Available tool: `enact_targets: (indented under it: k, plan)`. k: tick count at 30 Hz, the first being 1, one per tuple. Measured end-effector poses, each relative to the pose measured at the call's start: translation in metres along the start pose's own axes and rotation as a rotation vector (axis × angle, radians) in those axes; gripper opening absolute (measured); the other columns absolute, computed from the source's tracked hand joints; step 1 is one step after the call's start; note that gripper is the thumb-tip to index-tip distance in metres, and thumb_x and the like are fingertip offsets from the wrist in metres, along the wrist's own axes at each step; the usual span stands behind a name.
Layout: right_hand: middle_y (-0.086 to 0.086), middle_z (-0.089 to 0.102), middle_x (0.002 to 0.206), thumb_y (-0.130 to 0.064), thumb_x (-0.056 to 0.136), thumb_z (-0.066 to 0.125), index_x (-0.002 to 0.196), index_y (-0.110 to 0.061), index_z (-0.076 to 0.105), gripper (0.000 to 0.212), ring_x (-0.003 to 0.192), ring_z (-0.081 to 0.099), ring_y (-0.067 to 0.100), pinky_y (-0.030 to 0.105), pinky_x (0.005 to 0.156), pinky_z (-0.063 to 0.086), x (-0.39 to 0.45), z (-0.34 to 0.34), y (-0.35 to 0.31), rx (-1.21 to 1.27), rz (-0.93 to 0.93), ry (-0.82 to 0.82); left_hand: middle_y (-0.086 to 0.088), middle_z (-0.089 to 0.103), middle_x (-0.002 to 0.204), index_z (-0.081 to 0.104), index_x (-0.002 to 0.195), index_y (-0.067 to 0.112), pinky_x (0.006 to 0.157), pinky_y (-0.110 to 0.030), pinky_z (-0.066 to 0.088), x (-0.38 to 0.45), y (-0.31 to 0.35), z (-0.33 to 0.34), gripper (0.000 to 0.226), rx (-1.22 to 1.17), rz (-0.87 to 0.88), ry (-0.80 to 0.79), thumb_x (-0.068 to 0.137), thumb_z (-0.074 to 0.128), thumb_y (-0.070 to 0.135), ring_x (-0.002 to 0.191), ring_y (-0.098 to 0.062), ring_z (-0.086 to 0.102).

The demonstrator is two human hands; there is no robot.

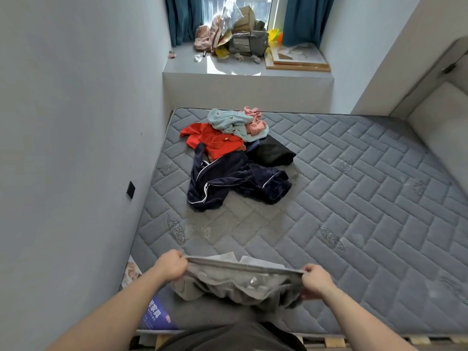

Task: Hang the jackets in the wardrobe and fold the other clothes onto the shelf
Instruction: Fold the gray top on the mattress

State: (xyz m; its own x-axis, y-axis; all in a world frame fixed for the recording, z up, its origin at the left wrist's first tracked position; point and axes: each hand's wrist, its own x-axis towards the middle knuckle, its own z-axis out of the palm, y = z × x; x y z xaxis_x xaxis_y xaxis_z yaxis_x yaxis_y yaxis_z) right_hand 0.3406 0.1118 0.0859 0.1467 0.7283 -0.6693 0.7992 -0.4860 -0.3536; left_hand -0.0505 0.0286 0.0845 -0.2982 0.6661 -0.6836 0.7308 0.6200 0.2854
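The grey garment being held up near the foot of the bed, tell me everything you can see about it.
The grey garment looks like soft knit fabric with a thicker band along its top edge. That band is stretched taut and nearly level between the left hand and the right hand, each gripping one end. The rest sags in loose folds below, over the near edge of the grey quilted mattress. A small pale tag shows inside. What kind of garment it is cannot be told.

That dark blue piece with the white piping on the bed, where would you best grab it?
Probably at the near left end of the dark blue garment, coming from the bed's foot: that part lies flat on the mattress, while its far end tucks under the red top.
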Motion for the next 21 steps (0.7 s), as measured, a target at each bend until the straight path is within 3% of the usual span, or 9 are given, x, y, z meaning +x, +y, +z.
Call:
enact_targets:
  k: [2, 3, 5, 8, 11, 15, 21]
  plan:
    - [0.020, 0.072, 0.116, -0.002, 0.093, 0.051, 0.101, -0.012, 0.072, 0.024, 0.107, 0.070, 0.034, 0.039, 0.093, 0.057, 0.014, -0.021, -0.025, 0.022, -0.067, 0.096, -0.017, 0.074, 0.076, 0.055, 0.078, 0.012, 0.050, -0.026, 0.050, 0.010, 0.022, -0.028, 0.025, -0.161, 0.028, 0.023, 0.098, 0.041, 0.011, 0.066, -0.031, 0.071]
    - [0.022, 0.073, 0.114, -0.001, 0.092, 0.050, 0.101, -0.009, 0.071, 0.024, 0.106, 0.069, 0.037, 0.043, 0.095, 0.056, 0.019, -0.034, -0.042, 0.070, -0.099, 0.130, -0.018, 0.072, 0.074, 0.055, 0.079, 0.009, 0.049, -0.026, 0.049, 0.014, 0.035, -0.045, 0.025, -0.217, 0.047, 0.060, 0.098, 0.040, 0.009, 0.066, -0.034, 0.070]
    - [0.022, 0.073, 0.104, 0.002, 0.091, 0.047, 0.096, -0.008, 0.068, 0.024, 0.099, 0.070, 0.038, 0.047, 0.091, 0.058, 0.024, -0.063, -0.078, 0.158, -0.184, 0.210, -0.017, 0.070, 0.084, 0.059, 0.082, 0.009, 0.060, -0.030, 0.047, 0.020, 0.066, -0.086, 0.024, -0.289, 0.095, 0.173, 0.100, 0.044, 0.013, 0.082, -0.034, 0.068]
    - [0.012, 0.070, 0.099, 0.006, 0.086, 0.045, 0.098, -0.012, 0.068, 0.031, 0.097, 0.063, 0.031, 0.032, 0.084, 0.048, 0.021, -0.112, -0.132, 0.225, -0.371, 0.388, -0.015, 0.068, 0.110, 0.064, 0.102, 0.011, 0.087, -0.037, 0.045, 0.017, 0.112, -0.150, 0.018, -0.347, 0.215, 0.391, 0.101, 0.048, 0.020, 0.107, -0.031, 0.062]
    - [0.005, 0.065, 0.100, 0.010, 0.079, 0.043, 0.097, -0.017, 0.067, 0.040, 0.094, 0.054, 0.022, 0.028, 0.085, 0.042, 0.004, -0.155, -0.173, 0.278, -0.561, 0.549, -0.009, 0.066, 0.105, 0.064, 0.105, 0.016, 0.081, -0.034, 0.044, -0.001, 0.147, -0.204, 0.016, -0.415, 0.353, 0.579, 0.096, 0.051, 0.014, 0.098, -0.028, 0.061]
    - [0.001, 0.057, 0.102, 0.007, 0.082, 0.046, 0.091, -0.021, 0.068, 0.037, 0.095, 0.048, 0.017, 0.025, 0.085, 0.036, -0.015, -0.186, -0.189, 0.247, -0.706, 0.676, 0.001, 0.061, 0.103, 0.062, 0.108, 0.020, 0.081, -0.031, 0.042, -0.030, 0.161, -0.239, 0.023, -0.376, 0.497, 0.695, 0.087, 0.058, 0.012, 0.094, -0.023, 0.057]
    - [0.001, 0.064, 0.103, 0.005, 0.085, 0.055, 0.090, -0.019, 0.074, 0.032, 0.096, 0.055, 0.019, 0.032, 0.089, 0.044, -0.014, -0.163, -0.154, 0.150, -0.758, 0.648, 0.001, 0.059, 0.111, 0.066, 0.115, 0.015, 0.085, -0.029, 0.039, -0.032, 0.131, -0.200, 0.032, -0.252, 0.517, 0.646, 0.083, 0.068, 0.010, 0.098, -0.019, 0.053]
